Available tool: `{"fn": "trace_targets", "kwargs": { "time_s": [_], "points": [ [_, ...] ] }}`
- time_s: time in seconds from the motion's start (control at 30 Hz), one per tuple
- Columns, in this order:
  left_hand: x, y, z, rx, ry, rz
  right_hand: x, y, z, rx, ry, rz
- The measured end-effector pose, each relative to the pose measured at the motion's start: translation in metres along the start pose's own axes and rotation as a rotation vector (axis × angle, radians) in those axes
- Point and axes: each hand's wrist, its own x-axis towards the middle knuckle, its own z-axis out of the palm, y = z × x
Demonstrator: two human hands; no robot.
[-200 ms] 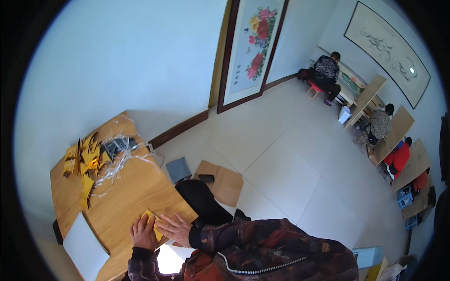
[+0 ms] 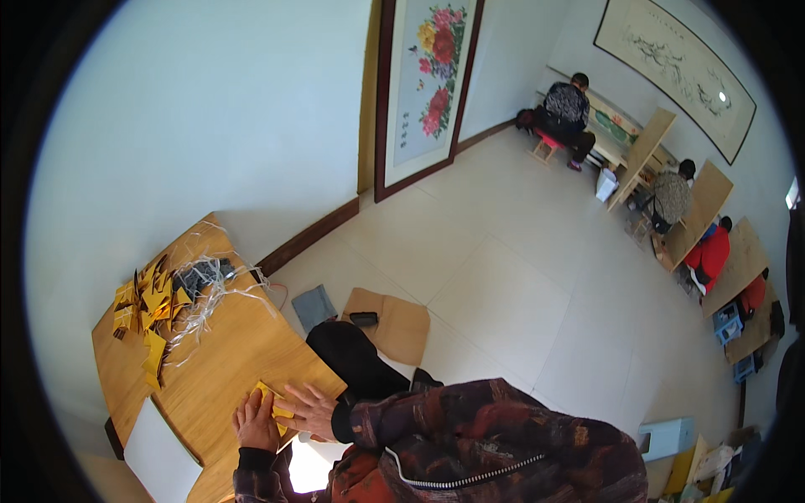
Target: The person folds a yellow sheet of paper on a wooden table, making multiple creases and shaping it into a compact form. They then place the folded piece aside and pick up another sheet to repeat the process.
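A small yellow paper piece (image 2: 273, 402) lies on the wooden table (image 2: 226, 352) near its front edge. My left hand (image 2: 253, 421) lies flat on the paper's left part. My right hand (image 2: 309, 409) presses on its right part with fingers spread. Both forearms in a dark patterned jacket come in from the lower edge. Much of the paper is hidden under the hands.
A heap of folded yellow pieces (image 2: 149, 312) and pale plastic strings (image 2: 210, 289) lies at the table's far end. A white sheet (image 2: 159, 457) sits at its left. Cardboard (image 2: 390, 323) with a dark phone lies on the tiled floor. Other people sit at tables at far right.
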Motion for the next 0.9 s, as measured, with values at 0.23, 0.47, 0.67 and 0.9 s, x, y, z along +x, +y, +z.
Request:
{"fn": "trace_targets", "kwargs": {
  "time_s": [0.23,0.47,0.67,0.9],
  "points": [
    [0.009,0.001,0.002,0.021,0.000,0.000,0.006,-0.005,-0.002,0.043,0.001,0.023],
    [0.007,0.016,-0.001,0.063,-0.005,-0.090,0.003,-0.003,-0.004,0.122,0.041,-0.032],
    [-0.020,0.047,-0.003,0.045,0.047,-0.237,-0.006,0.003,-0.007,0.235,0.427,-0.172],
    [-0.037,0.043,0.021,-0.400,0.444,-0.493,-0.004,0.006,-0.029,0.349,0.348,-0.226]
  ]
}}
